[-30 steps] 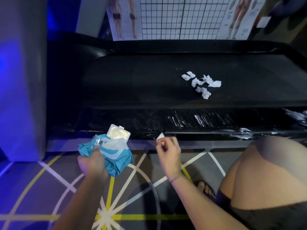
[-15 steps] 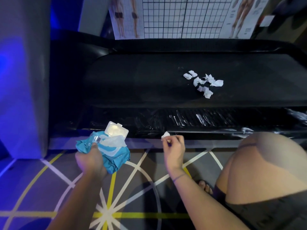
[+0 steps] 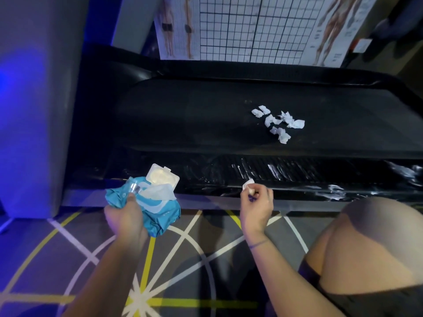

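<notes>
While crouched beside the treadmill (image 3: 206,72), pinching a small white scrap (image 3: 248,184) between thumb and curled fingers of the right hand (image 3: 256,207), right at the near edge of the side rail (image 3: 297,173). Cannot tell whether touching the rail or just off it.

Gripping the blue wipes pack (image 3: 160,211) in the left hand (image 3: 124,216), above the floor (image 3: 68,248) and just in front of the rail, with lid (image 3: 162,177) flipped up and a wipe poking out of the opening.

Judging by the crumpled white bits (image 3: 278,123) heaped on the belt (image 3: 183,115), well apart from both hands: several pieces used and dropped there already. Judging by the pale streaks across the ribbed rail to the right of the scrap: probably cleaning only partly done, with most of that strip left to go over.

Likely left: rubbing along the streaked stretch, pulling fresh wipes from the pack, gathering the bits off the belt, snapping the lid shut.

Behind the treadmill, a gridded chart (image 3: 251,26) against the wall; at lower right, a bare knee (image 3: 366,236).
</notes>
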`<state>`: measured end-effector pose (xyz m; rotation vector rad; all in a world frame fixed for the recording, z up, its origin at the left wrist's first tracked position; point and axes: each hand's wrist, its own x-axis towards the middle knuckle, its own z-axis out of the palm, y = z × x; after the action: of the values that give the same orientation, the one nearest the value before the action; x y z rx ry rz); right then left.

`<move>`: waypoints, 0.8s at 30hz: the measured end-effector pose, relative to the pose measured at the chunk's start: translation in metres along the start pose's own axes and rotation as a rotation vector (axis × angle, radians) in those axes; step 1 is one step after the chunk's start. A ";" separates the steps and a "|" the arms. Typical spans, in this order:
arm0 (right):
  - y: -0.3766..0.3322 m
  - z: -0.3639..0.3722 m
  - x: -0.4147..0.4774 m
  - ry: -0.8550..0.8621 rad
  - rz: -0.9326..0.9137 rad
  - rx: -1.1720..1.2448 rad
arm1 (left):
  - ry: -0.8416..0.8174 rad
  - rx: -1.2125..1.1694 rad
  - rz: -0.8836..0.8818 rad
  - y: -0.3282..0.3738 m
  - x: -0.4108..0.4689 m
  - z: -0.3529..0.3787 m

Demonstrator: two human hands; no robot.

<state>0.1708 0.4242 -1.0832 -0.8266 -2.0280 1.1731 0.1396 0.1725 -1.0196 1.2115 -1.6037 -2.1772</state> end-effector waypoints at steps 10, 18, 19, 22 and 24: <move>0.002 0.027 -0.052 -0.390 -0.130 -0.030 | 0.018 0.026 0.032 -0.001 0.003 -0.006; 0.008 0.019 -0.026 -0.189 -0.049 0.049 | -0.010 0.029 0.035 -0.002 0.004 0.000; 0.009 0.016 -0.021 -0.163 -0.047 0.058 | -0.020 0.034 0.041 -0.002 0.003 0.001; 0.012 0.008 -0.009 -0.070 -0.019 0.091 | -0.056 0.045 0.027 -0.001 0.000 0.006; 0.013 0.005 -0.004 -0.009 -0.008 0.120 | -0.065 0.039 0.026 -0.001 -0.001 0.008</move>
<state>0.1724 0.4238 -1.0980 -0.7541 -1.9454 1.2828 0.1349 0.1793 -1.0189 1.1340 -1.6848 -2.2011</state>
